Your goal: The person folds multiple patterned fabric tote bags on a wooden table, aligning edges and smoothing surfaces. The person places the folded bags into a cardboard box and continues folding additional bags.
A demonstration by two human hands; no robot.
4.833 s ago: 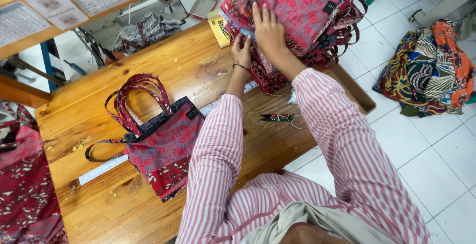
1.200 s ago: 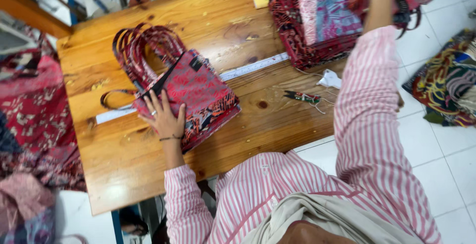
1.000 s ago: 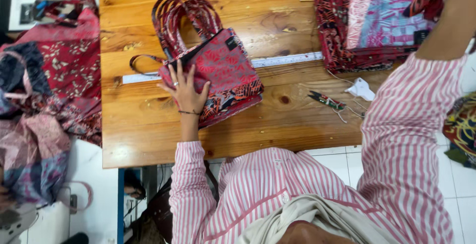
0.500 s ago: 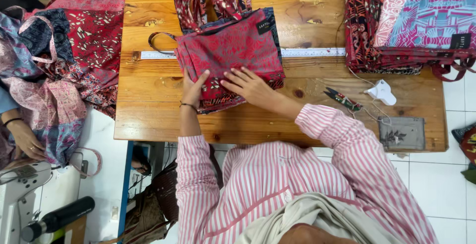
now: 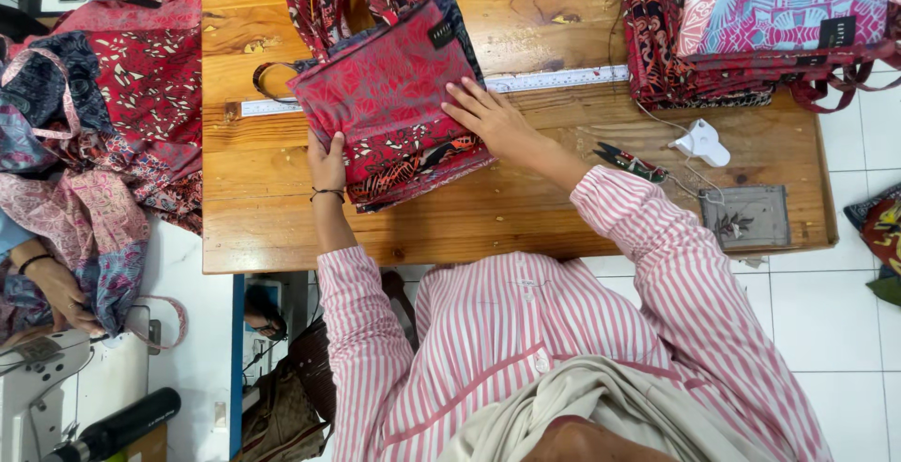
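A red patterned fabric bag (image 5: 394,96) with looped handles lies on the wooden table (image 5: 526,209), over a long ruler (image 5: 554,78). My left hand (image 5: 328,164) grips the bag's near left edge. My right hand (image 5: 488,117) presses flat on the bag's right side, fingers spread. A stack of similar patterned bags (image 5: 760,26) lies at the table's far right.
Small snips (image 5: 631,161), a white tape dispenser (image 5: 704,143) and a grey pouch (image 5: 748,217) lie right of my arm. Heaped red and blue fabric (image 5: 103,115) hangs off the table's left, where another person's hand (image 5: 58,288) works by a sewing machine (image 5: 38,368).
My right hand left the stack at the far right and came down onto the bag beside my left hand. The view swung round so the table lies square.
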